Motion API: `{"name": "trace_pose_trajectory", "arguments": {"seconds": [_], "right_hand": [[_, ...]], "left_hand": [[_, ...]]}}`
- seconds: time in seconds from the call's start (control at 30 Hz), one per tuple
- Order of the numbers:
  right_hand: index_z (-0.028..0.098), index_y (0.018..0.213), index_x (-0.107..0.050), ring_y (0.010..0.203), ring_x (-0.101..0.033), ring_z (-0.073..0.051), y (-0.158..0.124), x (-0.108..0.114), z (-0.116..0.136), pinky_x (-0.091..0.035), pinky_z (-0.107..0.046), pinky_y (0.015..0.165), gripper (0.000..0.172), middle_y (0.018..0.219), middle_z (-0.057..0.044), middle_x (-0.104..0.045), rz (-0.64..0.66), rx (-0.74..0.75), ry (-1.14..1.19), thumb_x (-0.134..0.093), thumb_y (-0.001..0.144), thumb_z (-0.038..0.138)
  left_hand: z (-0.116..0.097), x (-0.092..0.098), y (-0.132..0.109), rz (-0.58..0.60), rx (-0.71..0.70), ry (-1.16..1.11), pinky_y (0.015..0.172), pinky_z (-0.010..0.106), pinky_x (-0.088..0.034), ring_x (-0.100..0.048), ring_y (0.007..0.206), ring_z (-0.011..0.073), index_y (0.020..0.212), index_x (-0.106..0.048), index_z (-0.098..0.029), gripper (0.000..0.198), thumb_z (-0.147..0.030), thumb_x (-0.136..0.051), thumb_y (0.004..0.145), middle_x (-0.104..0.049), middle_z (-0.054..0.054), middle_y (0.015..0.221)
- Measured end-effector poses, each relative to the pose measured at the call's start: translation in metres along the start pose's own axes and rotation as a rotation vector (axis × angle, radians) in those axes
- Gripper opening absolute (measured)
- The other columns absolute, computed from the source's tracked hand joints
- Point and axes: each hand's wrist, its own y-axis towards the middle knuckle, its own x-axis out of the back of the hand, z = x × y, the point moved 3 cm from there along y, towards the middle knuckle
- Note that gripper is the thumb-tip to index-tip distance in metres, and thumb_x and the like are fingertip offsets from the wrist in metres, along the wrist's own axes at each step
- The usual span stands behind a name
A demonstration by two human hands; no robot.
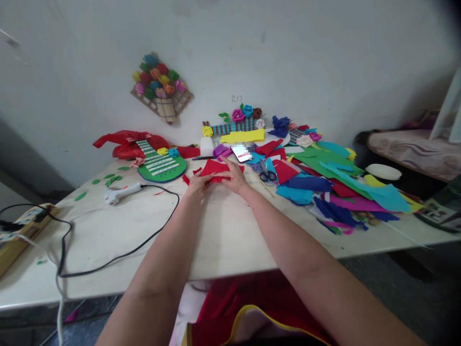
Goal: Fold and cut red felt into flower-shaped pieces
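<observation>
Both hands are at a piece of red crepe paper (215,168) in the middle of the table. My left hand (199,183) pinches its near left edge, the fingers partly hidden by the paper. My right hand (234,177) grips its right side, thumb and fingers closed on the sheet. Small red scraps (186,179) lie just left of the paper. A phone (241,153) with a lit screen sits beyond my right hand, and black-handled scissors (268,176) rest to the right of it.
A white hot glue gun (124,192) lies at left, its black cord looping over the table (108,235) to a power strip (27,226). Behind it is a green guitar-shaped craft (163,167). Coloured paper pieces (331,182) are heaped at right, near a white oval lid (383,171).
</observation>
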Motion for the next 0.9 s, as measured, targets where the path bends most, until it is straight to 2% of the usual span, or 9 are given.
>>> {"name": "trace_pose_trajectory", "arguments": {"seconds": [0.2,0.37,0.53,0.67,0.9], "right_hand": [[0.029,0.087,-0.072,0.120,-0.037,-0.022,0.001,-0.001,-0.003,-0.030,-0.039,0.103,0.032,0.134,0.004,-0.043,-0.014,0.006,0.038,-0.056,0.069,0.008],[0.030,0.083,-0.072,0.118,-0.041,-0.022,0.001,-0.004,-0.007,-0.034,-0.039,0.101,0.029,0.128,0.003,-0.049,-0.072,0.026,0.066,-0.058,0.068,0.009],[0.028,0.075,-0.072,0.116,-0.043,-0.022,0.001,-0.005,-0.006,-0.036,-0.039,0.099,0.014,0.123,0.001,-0.053,-0.100,0.035,0.089,-0.064,0.069,0.018],[0.025,0.069,-0.070,0.115,-0.044,-0.023,0.001,-0.006,-0.007,-0.036,-0.038,0.098,0.004,0.122,-0.001,-0.053,-0.121,0.005,0.102,-0.067,0.069,0.023],[0.021,0.066,-0.066,0.111,-0.047,-0.024,0.002,-0.007,-0.011,-0.038,-0.039,0.095,0.005,0.123,-0.004,-0.052,-0.125,-0.048,0.123,-0.067,0.067,0.026]], "left_hand": [[-0.001,-0.001,-0.004,0.038,0.030,0.001,0.061,0.026,-0.055,-0.066,0.069,0.0186,0.087,-0.055,-0.012,0.033,0.001,-0.064,0.058,-0.068,0.007,0.075],[0.001,0.000,-0.002,0.048,0.040,-0.013,0.059,0.025,-0.054,-0.066,0.067,0.0173,0.087,-0.057,-0.012,0.032,0.001,-0.063,0.059,-0.068,0.007,0.075],[0.000,-0.003,-0.004,0.051,0.024,-0.011,0.054,0.023,-0.053,-0.064,0.060,0.0143,0.084,-0.058,-0.011,0.030,0.002,-0.064,0.058,-0.067,0.006,0.073],[-0.002,-0.005,-0.008,0.059,0.024,0.000,0.055,0.023,-0.053,-0.063,0.061,0.0130,0.084,-0.057,-0.011,0.031,0.002,-0.064,0.057,-0.067,0.004,0.073],[-0.001,-0.006,-0.009,0.090,0.009,0.034,0.058,0.025,-0.053,-0.063,0.061,0.0133,0.086,-0.056,-0.013,0.033,0.001,-0.061,0.056,-0.066,0.003,0.072]]}}
